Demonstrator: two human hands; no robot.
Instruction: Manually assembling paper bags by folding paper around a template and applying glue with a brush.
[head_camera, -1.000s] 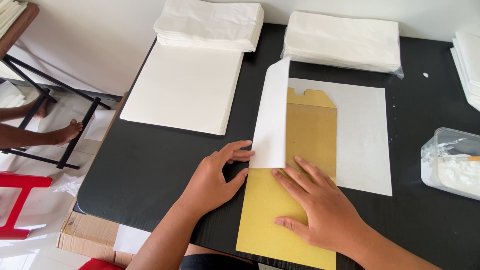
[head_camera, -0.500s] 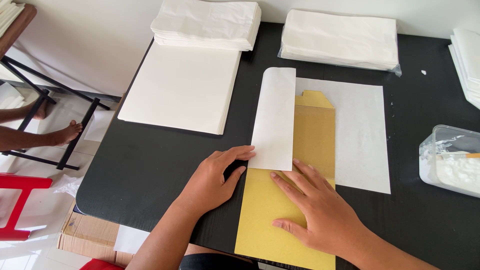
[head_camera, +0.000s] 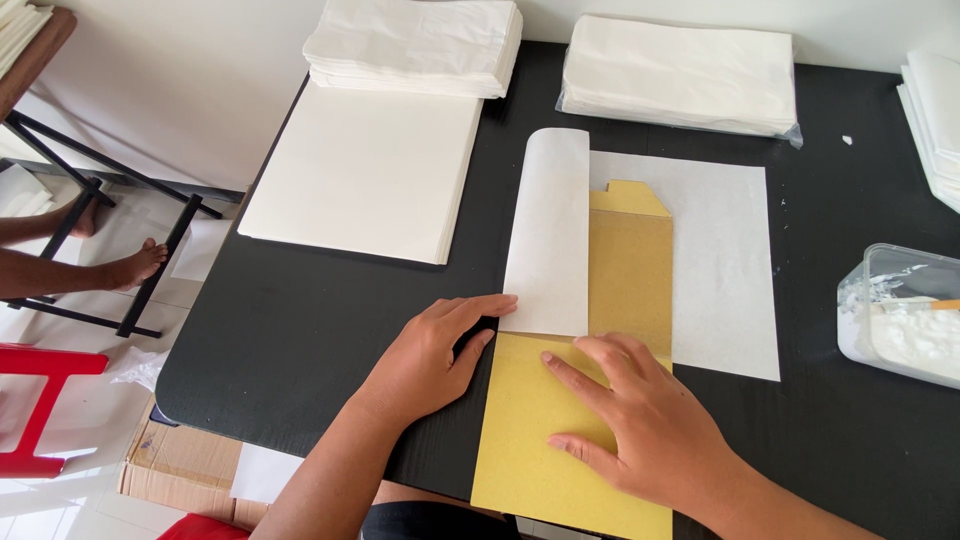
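A tan cardboard template (head_camera: 630, 270) lies on a thin white paper sheet (head_camera: 725, 260) on the black table (head_camera: 300, 320). The sheet's left part is folded flat over the template as a white flap (head_camera: 548, 230). My left hand (head_camera: 430, 355) rests at the flap's lower left corner, its index fingertip on the paper edge. My right hand (head_camera: 640, 430) presses flat, fingers spread, on the template's lower half, just below the flap.
A stack of white sheets (head_camera: 365, 175) lies to the left. Piles of white paper bags (head_camera: 415, 45) and a wrapped pile (head_camera: 680, 75) sit at the back. A clear tub of white paste (head_camera: 905, 320) stands at the right. Another person's feet (head_camera: 130, 262) show at far left.
The white flap, raised a second ago, has been folded down flat onto the cardboard. My left hand has stayed at its lower corner; my right hand has stayed on the cardboard.
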